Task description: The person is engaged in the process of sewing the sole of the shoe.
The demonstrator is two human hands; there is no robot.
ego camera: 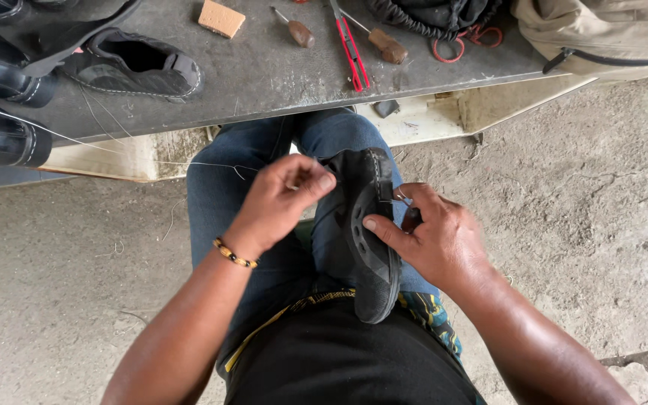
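A black shoe [369, 247] rests sole-up on my lap, over blue jeans. My right hand [436, 240] grips it from the right, thumb pressed on the sole's edge. My left hand [283, 196], with a beaded bracelet at the wrist, pinches a thin white thread [189, 163] at the shoe's toe end. The thread runs off to the left, toward the low table. A needle is too small to make out.
A grey worktable [264, 75] stands ahead with another dark shoe [133, 64], black boots [1, 90], red-handled pliers [352, 46], two wooden-handled awls [300, 31], a tan block [221, 18] and a beige bag [601, 34]. Rough concrete floor lies on both sides.
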